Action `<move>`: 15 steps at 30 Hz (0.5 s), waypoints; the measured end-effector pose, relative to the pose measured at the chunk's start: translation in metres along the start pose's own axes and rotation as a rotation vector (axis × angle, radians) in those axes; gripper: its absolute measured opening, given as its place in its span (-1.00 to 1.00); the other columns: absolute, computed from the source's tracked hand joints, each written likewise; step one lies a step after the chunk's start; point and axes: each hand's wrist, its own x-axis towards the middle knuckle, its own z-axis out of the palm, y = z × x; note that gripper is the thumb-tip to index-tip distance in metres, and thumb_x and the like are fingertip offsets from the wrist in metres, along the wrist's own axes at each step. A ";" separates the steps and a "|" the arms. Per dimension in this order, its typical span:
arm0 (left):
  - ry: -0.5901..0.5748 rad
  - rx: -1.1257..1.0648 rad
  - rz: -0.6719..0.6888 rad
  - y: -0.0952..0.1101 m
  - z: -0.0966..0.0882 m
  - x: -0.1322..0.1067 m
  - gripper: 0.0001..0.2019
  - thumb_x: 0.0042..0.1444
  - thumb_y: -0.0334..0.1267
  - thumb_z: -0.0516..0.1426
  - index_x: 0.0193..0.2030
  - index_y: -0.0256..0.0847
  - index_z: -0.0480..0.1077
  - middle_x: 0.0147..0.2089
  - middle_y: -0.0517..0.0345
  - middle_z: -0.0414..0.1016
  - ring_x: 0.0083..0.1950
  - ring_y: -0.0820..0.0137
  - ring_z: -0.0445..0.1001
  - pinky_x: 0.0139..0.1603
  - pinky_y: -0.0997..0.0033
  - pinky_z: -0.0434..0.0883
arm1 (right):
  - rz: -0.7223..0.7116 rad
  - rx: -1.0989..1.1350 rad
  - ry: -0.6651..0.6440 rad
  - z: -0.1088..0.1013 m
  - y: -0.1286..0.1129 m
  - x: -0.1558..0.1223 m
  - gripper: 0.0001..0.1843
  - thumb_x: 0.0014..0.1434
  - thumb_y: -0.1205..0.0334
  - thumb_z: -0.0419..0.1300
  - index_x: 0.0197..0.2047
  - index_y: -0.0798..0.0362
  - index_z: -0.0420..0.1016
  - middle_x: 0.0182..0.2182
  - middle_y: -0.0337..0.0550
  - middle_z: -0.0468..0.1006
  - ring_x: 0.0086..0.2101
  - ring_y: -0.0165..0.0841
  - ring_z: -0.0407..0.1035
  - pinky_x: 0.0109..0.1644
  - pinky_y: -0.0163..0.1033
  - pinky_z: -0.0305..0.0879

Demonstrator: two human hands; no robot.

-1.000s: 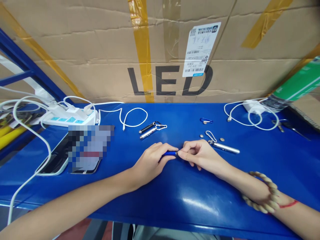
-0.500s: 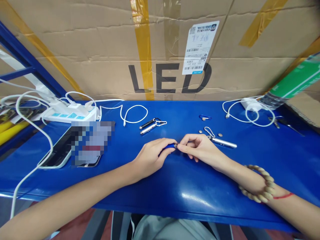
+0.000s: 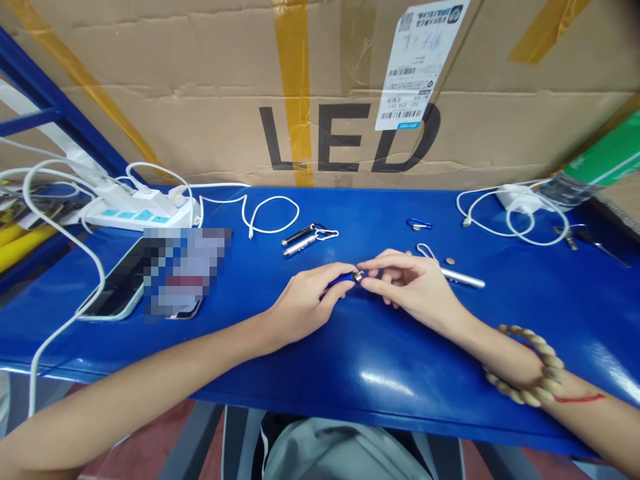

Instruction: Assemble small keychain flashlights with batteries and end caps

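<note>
My left hand (image 3: 307, 300) is closed round a small blue flashlight (image 3: 343, 279), its silvery end poking out toward the right. At that end, the thumb and forefinger of my right hand (image 3: 423, 283) meet the metal from both sides; its other fingers are curled loosely. Just behind my right hand lies a silver flashlight (image 3: 465, 278) with a wire clip, partly covered by the hand. A button cell (image 3: 450, 261) rests near it. Farther back is a blue carabiner clip (image 3: 419, 224). A black flashlight (image 3: 299, 235) and another silver flashlight (image 3: 300, 247) lie side by side beyond my left hand.
Two phones, one dark-screened (image 3: 117, 283) and one blurred out (image 3: 193, 273), lie at the left. Behind them stands a white power strip (image 3: 145, 215) with cables. A large cardboard box (image 3: 210, 87) backs the blue table (image 3: 320, 373). Keys (image 3: 570, 237) and a charger (image 3: 515, 198) are at the right.
The right fingers have shifted from a tight pinch to a wider grasp at the flashlight's end, showing more of its silvery tip. The camera view has tilted slightly downward.
</note>
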 end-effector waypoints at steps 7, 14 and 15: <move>-0.017 -0.001 0.024 0.000 0.002 0.000 -0.77 0.20 -0.31 -0.02 -0.05 -0.21 0.35 -0.22 0.15 0.51 -0.22 0.45 0.46 -0.10 0.49 0.36 | 0.025 0.055 -0.016 0.003 -0.002 -0.001 -0.76 -0.09 0.15 0.32 -0.33 0.08 0.53 -0.40 -0.20 0.47 -0.69 -0.62 0.24 -0.66 -0.43 0.20; -0.047 0.001 -0.015 0.002 0.000 0.000 -0.76 0.21 -0.30 -0.04 -0.03 -0.16 0.32 -0.20 0.20 0.50 -0.20 0.46 0.46 -0.09 0.51 0.35 | 0.060 0.017 0.011 0.002 -0.003 -0.002 -0.72 -0.09 0.13 0.32 -0.29 0.10 0.54 -0.66 -0.30 0.41 -0.72 -0.56 0.22 -0.66 -0.42 0.19; -0.050 0.002 -0.020 0.003 -0.001 0.000 -0.76 0.22 -0.30 -0.05 -0.02 -0.14 0.32 -0.20 0.21 0.50 -0.20 0.46 0.46 -0.09 0.51 0.35 | 0.074 0.013 0.016 0.001 -0.004 -0.002 -0.71 -0.09 0.12 0.32 -0.29 0.10 0.54 -0.70 -0.31 0.39 -0.73 -0.55 0.22 -0.66 -0.42 0.19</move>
